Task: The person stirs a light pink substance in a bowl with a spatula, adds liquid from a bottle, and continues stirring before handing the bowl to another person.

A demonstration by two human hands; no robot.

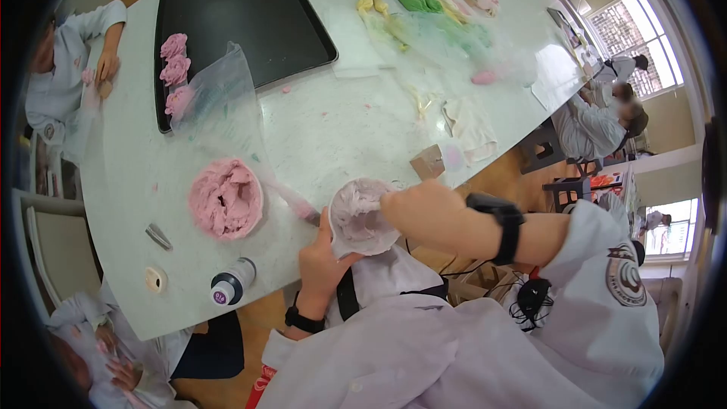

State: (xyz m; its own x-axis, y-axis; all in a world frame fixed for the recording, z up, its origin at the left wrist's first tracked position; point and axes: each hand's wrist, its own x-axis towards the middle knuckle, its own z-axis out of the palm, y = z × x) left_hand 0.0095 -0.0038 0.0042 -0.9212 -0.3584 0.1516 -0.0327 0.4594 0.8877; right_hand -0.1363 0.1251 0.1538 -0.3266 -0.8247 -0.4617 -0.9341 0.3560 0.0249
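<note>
At the table's front edge, my left hand (320, 261) grips the side of a white bowl (338, 246) tilted toward me. Pale pink cream (356, 201) coats the bowl's inside. My right hand (420, 213) is closed at the bowl's right rim; whatever it holds is hidden behind the fingers. To the left stands a second bowl full of pink cream (226, 201). Between the two bowls lies a piping bag (291, 201) with pink in its tip, its clear end reaching toward the tray.
A black baking tray (250, 23) holds several pink cream flowers (175, 70). Nearer me are a dark bottle (233, 282), a metal piece (159, 236) and a small box (428, 162). Green piping bags (420, 1) and a cloth (471, 127) lie rightward. Other people sit around the table.
</note>
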